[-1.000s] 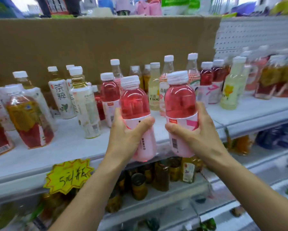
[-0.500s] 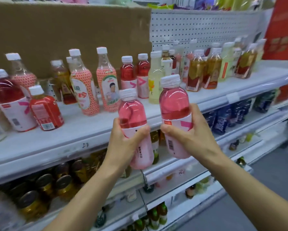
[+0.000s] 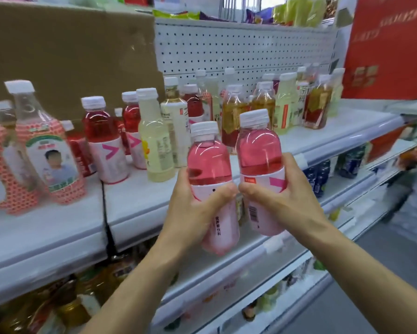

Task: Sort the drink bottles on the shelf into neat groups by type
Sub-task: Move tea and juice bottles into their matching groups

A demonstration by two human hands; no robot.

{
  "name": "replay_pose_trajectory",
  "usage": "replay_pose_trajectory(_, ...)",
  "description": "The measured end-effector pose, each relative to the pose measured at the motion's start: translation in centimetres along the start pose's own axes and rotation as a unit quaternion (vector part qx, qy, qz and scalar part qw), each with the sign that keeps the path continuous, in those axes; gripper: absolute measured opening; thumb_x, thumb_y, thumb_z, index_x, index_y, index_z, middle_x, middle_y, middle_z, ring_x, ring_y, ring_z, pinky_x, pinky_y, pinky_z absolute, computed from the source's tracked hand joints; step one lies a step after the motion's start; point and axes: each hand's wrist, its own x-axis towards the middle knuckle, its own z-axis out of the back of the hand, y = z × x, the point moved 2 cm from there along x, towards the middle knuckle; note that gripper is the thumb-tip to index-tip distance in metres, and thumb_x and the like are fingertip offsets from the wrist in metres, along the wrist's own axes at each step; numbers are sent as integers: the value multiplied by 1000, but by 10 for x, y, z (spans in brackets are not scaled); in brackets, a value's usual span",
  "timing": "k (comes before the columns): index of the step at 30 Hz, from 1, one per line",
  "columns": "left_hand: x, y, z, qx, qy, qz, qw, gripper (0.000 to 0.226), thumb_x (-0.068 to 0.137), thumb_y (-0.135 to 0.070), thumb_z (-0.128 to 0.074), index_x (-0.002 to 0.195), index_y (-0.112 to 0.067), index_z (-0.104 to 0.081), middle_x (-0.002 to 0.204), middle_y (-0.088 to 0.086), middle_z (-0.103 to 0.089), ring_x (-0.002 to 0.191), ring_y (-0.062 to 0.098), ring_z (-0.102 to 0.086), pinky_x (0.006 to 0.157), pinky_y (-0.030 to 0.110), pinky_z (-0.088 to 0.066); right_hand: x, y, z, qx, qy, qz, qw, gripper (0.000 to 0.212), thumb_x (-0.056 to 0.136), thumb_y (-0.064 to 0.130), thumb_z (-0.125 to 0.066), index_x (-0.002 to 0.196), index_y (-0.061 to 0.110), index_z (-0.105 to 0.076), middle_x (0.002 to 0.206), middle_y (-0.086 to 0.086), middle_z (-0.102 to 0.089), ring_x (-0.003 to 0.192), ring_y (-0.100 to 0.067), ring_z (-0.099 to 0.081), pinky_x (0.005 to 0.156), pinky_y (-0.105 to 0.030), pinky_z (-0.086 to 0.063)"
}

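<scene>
The left thumb [image 3: 223, 192] lies curled across the front of a pink drink bottle [image 3: 208, 165], and the other fingers of that hand wrap round its far side. The right hand's thumb [image 3: 250, 189] does the same on a second pink bottle [image 3: 259, 153], so each hand grips one bottle at the white-and-pink label. The two thumb tips nearly meet between the bottles.

Both bottles stand close to upright, long axis vertical and white caps on top, the tops leaning a touch to the left. They are side by side, just beside each other; I can't tell whether they touch. They are held in the air in front of the white shelf [image 3: 58, 225], their bases below its front edge.

The left hand [image 3: 195, 208] and right hand [image 3: 282, 201] are at about the same height, backs toward the camera, with the bare forearms coming up from below and angling in.

That makes two pink bottles in hand. On the shelf behind them stand two red bottles with arrow labels [image 3: 103, 141], one pale yellow bottle [image 3: 154, 136] beside those, two honeycomb-patterned bottles [image 3: 43, 150] at the left, and a mixed cluster of amber and pale bottles [image 3: 265, 104] to the right. The cluster is too crowded to count. A cardboard sheet [image 3: 70, 56] and white pegboard [image 3: 238, 49] back the shelf.
</scene>
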Motion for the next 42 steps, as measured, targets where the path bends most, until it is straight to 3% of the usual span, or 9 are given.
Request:
replay_pose_trajectory(3, 31, 3, -29, -5, -22, 0, 1000, 69, 57, -52, -79, 116, -23, -58, 103, -2, -73, 93, 14, -72, 83, 41, -59, 37, -13, 18, 20, 12, -3, 1000, 50, 72, 31, -85, 110, 28, -54, 88, 12, -70, 77, -3, -69, 65, -18, -55)
replay_pose_trajectory(6, 64, 3, -54, 12, -25, -5, 1000, 64, 61, -50, -79, 117, -25, -60, 103, -3, -73, 92, 13, -72, 83, 44, -59, 73, -26, 39, 13, 24, 4, 1000, 50, 72, 33, -84, 111, 31, -52, 90, 16, -69, 79, -3, -69, 64, -19, -56)
replay_pose_trajectory(9, 94, 1, -76, 14, -24, 3, 1000, 55, 66, -47, -79, 114, -31, -58, 100, -7, -72, 88, 10, -71, 79, 41, -60, 104, -39, 61, 31, 13, 10, 999, 49, 74, 28, -84, 112, 32, -53, 89, 16, -69, 78, -2, -68, 62, -15, -53)
replay_pose_trajectory(14, 128, -3, -112, 35, -34, -5, 999, 50, 72, -42, -83, 112, -28, -57, 97, -7, -71, 82, 3, -69, 70, 28, -56, 141, -62, 93, 36, 7, 13, 999, 48, 72, 32, -83, 110, 33, -53, 90, 13, -68, 79, -5, -68, 69, -27, -55)
replay_pose_trajectory(17, 143, 0, -135, 44, -38, -1, 998, 53, 67, -47, -79, 111, -28, -57, 97, -6, -71, 83, 6, -70, 71, 30, -57, 159, -76, 113, 47, 2, 19, 999, 45, 71, 33, -82, 105, 35, -53, 87, 19, -68, 78, -2, -67, 68, -23, -52)
replay_pose_trajectory(23, 171, 7, -197, 59, -53, 2, 997, 45, 75, -40, -82, 111, -31, -56, 98, -7, -70, 83, 5, -69, 71, 29, -56, 204, -113, 165, 50, 18, 19, 998, 42, 71, 35, -83, 102, 34, -54, 89, 5, -69, 78, -8, -68, 72, -34, -58)
replay_pose_trajectory(28, 204, 13, -271, 58, -96, 4, 994, 54, 64, -50, -79, 109, -30, -57, 100, -5, -71, 86, 9, -70, 73, 34, -57, 249, -150, 230, 43, 46, 23, 998, 48, 70, 39, -83, 108, 32, -54, 94, 4, -68, 80, -9, -69, 75, -38, -59)
replay_pose_trajectory(36, 254, 22, -372, 68, -185, 19, 980, 44, 77, -36, -81, 111, -27, -55, 101, -1, -68, 87, 13, -69, 71, 31, -54, 328, -200, 324, 73, 68, 28, 995, 49, 72, 34, -81, 113, 30, -54, 94, 6, -68, 79, -5, -67, 69, -29, -55)
replay_pose_trajectory(42, 282, 27, -409, 114, -223, 1, 968, 47, 78, -35, -80, 114, -31, -51, 97, -11, -65, 80, -5, -64, 71, 23, -51, 373, -229, 352, 99, 63, 32, 993, 51, 75, 29, -81, 117, 27, -51, 99, 3, -67, 84, -12, -68, 66, -26, -54)
